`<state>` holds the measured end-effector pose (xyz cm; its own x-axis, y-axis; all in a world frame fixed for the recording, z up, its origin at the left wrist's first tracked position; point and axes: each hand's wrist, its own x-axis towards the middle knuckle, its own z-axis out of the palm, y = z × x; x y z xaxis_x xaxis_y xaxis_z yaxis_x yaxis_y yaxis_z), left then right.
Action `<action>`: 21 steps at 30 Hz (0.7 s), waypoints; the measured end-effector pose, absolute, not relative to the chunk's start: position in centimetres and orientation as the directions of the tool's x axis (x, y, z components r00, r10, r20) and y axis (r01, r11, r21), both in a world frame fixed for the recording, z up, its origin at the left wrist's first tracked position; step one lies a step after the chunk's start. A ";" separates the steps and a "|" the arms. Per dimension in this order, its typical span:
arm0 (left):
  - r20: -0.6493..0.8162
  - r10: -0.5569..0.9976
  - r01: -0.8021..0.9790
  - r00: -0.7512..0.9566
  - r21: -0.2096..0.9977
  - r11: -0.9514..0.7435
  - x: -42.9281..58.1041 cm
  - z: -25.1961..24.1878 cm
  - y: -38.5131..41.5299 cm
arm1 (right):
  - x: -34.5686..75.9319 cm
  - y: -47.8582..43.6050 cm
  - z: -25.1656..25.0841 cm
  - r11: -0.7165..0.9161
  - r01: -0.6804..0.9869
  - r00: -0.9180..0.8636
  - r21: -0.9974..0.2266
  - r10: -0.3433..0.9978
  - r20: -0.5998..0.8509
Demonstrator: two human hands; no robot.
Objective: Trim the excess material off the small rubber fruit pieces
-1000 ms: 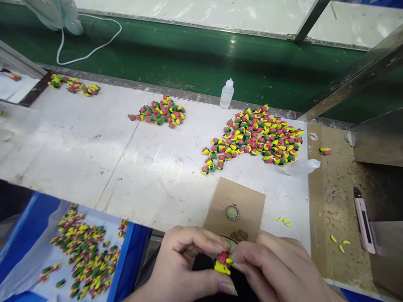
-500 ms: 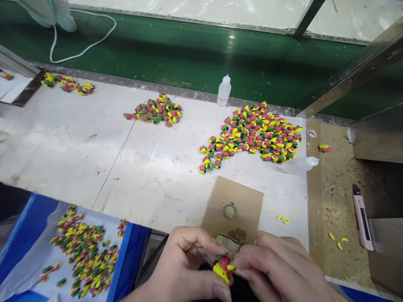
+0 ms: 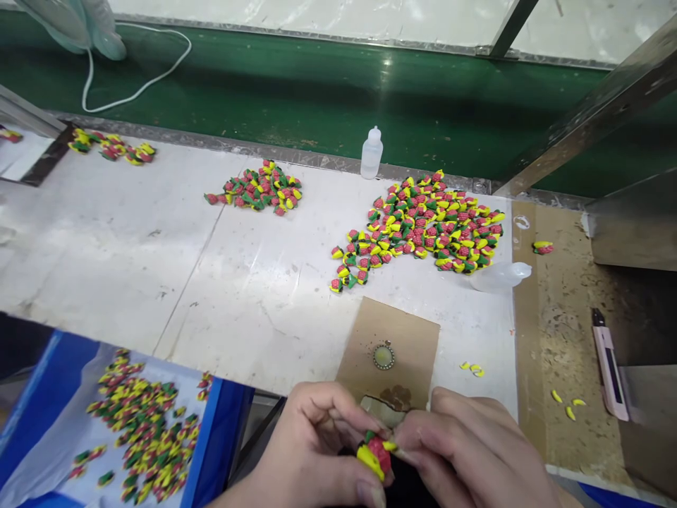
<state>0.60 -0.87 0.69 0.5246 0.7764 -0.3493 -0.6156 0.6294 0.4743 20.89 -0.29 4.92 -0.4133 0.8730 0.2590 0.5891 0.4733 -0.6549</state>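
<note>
Both my left hand and my right hand pinch a small strawberry-shaped charm between their fingertips, close to my body. The charm has a red bumpy face, with yellow and green parts, and my fingers hide part of it. Below the hands lies a dark cloth. Just beyond my fingers is a tan cardboard sheet with a brown stain, and a round metal pendant with a pale centre lies on it. A small curled piece at the sheet's near edge is partly hidden by my fingers.
Several heaps of similar charms lie on the white worktop. More fill a blue tray at the lower left. Plastic bottles stand and lie nearby, and a pink utility knife rests on the right.
The charm has turned a little between my fingers, its yellow part now lower left. The view has drifted slightly, so the table contents sit a bit further left.
</note>
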 end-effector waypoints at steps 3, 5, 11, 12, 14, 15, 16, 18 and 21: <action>-0.328 0.804 -0.617 0.496 0.519 0.592 0.4 0.7 -0.9 | 20.8 -0.4 4.8 0.452 0.566 -0.406 -0.690 0.881 0.244; -0.328 0.819 -0.598 0.470 0.565 0.569 0.3 0.7 -0.9 | 20.7 -0.5 4.8 0.420 0.549 -0.398 -0.723 0.892 0.216; -0.266 0.897 -0.463 0.354 0.783 0.415 0.3 1.2 -0.2 | 21.1 -0.2 5.0 0.442 0.509 -0.483 -0.738 0.857 0.180; -0.242 0.911 -0.437 0.333 0.817 0.377 0.4 1.3 -0.1 | 21.3 -0.1 5.0 0.447 0.498 -0.482 -0.743 0.855 0.192; -0.185 0.932 -0.401 0.313 0.863 0.306 0.4 1.4 0.1 | 21.5 -0.1 4.7 0.464 0.440 -0.445 -0.769 0.857 0.262; -0.153 0.936 -0.393 0.318 0.877 0.277 0.5 1.5 0.1 | 21.5 -0.1 4.5 0.462 0.406 -0.418 -0.789 0.861 0.290; -0.128 0.937 -0.390 0.325 0.885 0.256 0.5 1.5 0.1 | 21.6 -0.2 4.3 0.458 0.379 -0.391 -0.804 0.867 0.309; -0.102 0.936 -0.388 0.336 0.891 0.237 0.6 1.5 0.1 | 21.6 -0.6 4.0 0.437 0.352 -0.355 -0.828 0.880 0.314; -0.104 0.939 -0.390 0.329 0.890 0.235 0.8 1.5 0.1 | 21.6 -1.2 3.6 0.406 0.336 -0.308 -0.850 0.900 0.308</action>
